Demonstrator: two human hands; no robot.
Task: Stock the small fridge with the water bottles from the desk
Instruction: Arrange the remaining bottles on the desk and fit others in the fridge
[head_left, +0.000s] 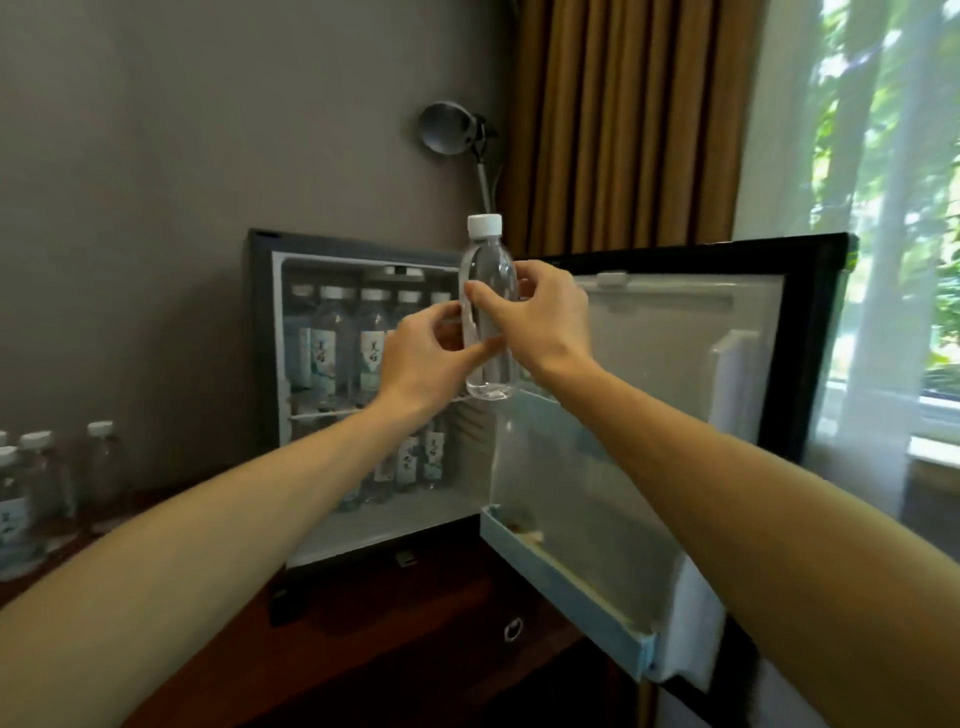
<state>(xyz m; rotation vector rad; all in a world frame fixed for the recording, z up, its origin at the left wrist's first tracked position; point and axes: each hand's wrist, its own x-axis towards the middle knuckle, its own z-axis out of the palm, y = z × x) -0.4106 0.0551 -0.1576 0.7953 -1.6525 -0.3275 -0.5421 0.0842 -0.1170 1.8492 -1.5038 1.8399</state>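
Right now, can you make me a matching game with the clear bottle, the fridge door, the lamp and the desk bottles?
1 clear bottle
2 door
3 lamp
4 desk bottles

A swung open
B left of the fridge
C held by left hand and right hand
D above the fridge

Pairs: 1-C, 2-A, 3-D, 4-B

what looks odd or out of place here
Only the bottle held upright between the left hand and right hand: it is bare clear plastic with no label showing, while the bottles on the fridge shelves carry printed labels. Nothing looks spilled or broken.
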